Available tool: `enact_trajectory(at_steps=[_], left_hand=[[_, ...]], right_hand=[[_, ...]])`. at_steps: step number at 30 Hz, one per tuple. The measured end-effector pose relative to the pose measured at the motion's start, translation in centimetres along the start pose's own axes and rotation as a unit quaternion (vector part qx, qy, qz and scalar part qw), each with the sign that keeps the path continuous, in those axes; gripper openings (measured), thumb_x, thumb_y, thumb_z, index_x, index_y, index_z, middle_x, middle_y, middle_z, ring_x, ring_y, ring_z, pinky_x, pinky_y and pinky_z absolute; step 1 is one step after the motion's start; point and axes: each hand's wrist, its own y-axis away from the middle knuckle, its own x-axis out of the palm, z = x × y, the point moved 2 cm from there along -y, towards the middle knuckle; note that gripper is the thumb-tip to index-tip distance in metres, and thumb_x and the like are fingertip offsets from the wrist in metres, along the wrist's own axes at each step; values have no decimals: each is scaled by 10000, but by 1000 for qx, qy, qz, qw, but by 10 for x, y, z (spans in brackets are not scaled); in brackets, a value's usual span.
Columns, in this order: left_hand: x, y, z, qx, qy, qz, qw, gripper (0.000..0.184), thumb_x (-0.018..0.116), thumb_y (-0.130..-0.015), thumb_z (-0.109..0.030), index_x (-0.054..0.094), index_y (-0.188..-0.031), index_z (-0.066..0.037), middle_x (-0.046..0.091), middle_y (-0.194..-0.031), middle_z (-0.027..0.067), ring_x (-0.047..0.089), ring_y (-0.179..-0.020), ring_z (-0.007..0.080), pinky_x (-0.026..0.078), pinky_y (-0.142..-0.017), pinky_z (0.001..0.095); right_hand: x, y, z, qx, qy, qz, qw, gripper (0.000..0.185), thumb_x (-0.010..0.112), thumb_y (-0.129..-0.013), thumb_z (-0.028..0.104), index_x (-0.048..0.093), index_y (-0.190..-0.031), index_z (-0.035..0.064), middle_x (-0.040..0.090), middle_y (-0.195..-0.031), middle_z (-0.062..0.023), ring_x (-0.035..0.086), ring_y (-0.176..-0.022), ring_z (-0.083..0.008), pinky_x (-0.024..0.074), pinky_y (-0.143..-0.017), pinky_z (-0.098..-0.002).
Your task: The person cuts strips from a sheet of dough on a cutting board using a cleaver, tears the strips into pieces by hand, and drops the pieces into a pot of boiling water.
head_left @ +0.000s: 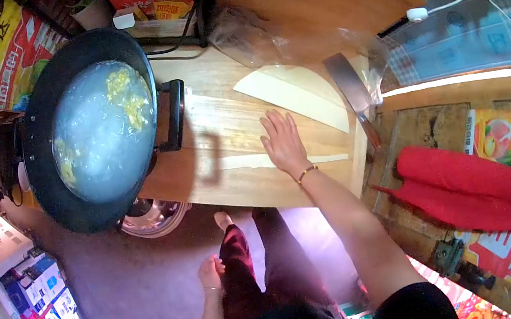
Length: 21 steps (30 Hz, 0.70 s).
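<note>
**Right hand (284, 145) flat over a thin dough strip (246, 161)**

With dough this thin, handling goes best, I judge, with relaxed, flat fingers and pressure shared along the length; a pinch at one spot could stretch or tear it. Keeping the palm light would also save the narrow strip from sticking to the wooden surface (230, 123).

The right fingers are extended and moderately fanned, with nothing gripped. The strip runs beneath the hand and shows on both sides of it. Just beyond the fingertips lies the straight edge of the large dough sheet (298, 92); whether they touch it, or how firmly the palm bears down, I cannot tell. A cleaver (349, 83) rests right of the fingers, past the sheet's end, its handle towards the person. Left of them, well apart, sits a wok (42, 160) of cloudy liquid with yellowish pieces.

The left hand (210, 273) hangs beside the person's leg, below the surface's edge, its fingers loosely curled with nothing visible in them.
</note>
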Motion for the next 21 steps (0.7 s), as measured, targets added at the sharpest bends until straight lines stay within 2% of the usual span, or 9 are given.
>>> enact_trajectory(at_steps=[1, 3, 5, 7, 9, 10, 12, 20, 21], left_hand=[[1, 1, 4, -12, 7, -4, 1000, 250, 470, -858, -223, 555, -912, 6, 568, -665, 64, 501, -489, 112, 429, -461, 234], [0, -6, 5, -18, 16, -7, 1000, 253, 472, -857, -231, 556, -913, 1, 568, -664, 60, 507, -491, 114, 428, -460, 233], [-4, -3, 8, -26, 14, 16, 999, 246, 478, -851, -238, 559, -894, -9, 568, -655, 54, 514, -502, 112, 423, -453, 233], [-8, -12, 11, -37, 3, -11, 999, 229, 490, -839, -233, 558, -866, -16, 555, -629, 48, 514, -503, 112, 417, -448, 235], [-21, -9, 14, -26, -77, -16, 997, 219, 492, -837, -228, 555, -846, -18, 548, -633, 47, 517, -505, 115, 419, -448, 234], [-3, 1, -7, -19, -30, -33, 999, 232, 485, -843, -236, 556, -853, -16, 542, -637, 48, 514, -507, 116, 420, -453, 235], [5, -10, -9, -16, -26, -21, 999, 234, 481, -845, -234, 557, -859, -13, 544, -643, 50, 513, -505, 116, 420, -452, 236], [26, -7, 8, -12, -22, 15, 1000, 248, 469, -855, -242, 559, -909, -17, 562, -689, 60, 519, -507, 120, 428, -456, 237], [28, -12, 7, -8, -21, 15, 1000, 248, 469, -855, -242, 559, -909, -17, 562, -689, 60, 519, -507, 120, 428, -456, 237]], right_hand=[[1, 3, -4, 1, -1, -4, 1000, 385, 432, -832, 219, 421, -1170, 36, 358, -1264, -120, 263, -1221, -222, 147, -1034, -388], [0, 3, -19, -5, -124, 30, 992, 391, 436, -832, 222, 418, -1171, 28, 359, -1260, -130, 263, -1219, -240, 160, -1031, -386], [-7, 14, -31, 38, -133, 14, 990, 400, 433, -837, 230, 409, -1177, 21, 350, -1264, -143, 255, -1221, -260, 160, -1034, -383], [-6, 20, -31, 29, 4, 8, 1000, 406, 431, -839, 234, 402, -1182, 18, 337, -1271, -153, 248, -1223, -274, 161, -1035, -384], [-7, 33, -33, 37, 8, 26, 999, 405, 414, -848, 240, 391, -1192, 27, 330, -1281, -135, 241, -1231, -247, 148, -1039, -380], [-8, 37, -34, 30, 21, 45, 998, 406, 405, -854, 249, 384, -1198, 34, 326, -1286, -125, 239, -1234, -233, 138, -1042, -381], [-4, 26, -36, 13, 51, 58, 997, 414, 380, -868, 279, 368, -1216, 55, 307, -1303, -98, 227, -1243, -198, 103, -1047, -398], [-19, 18, -45, 0, 53, 34, 998, 462, 408, -847, 314, 351, -1238, 75, 277, -1328, -91, 191, -1257, -210, 84, -1027, -467], [-24, 18, -48, 32, 70, 17, 997, 472, 413, -844, 320, 350, -1239, 71, 273, -1330, -91, 191, -1257, -209, 81, -1022, -473]])
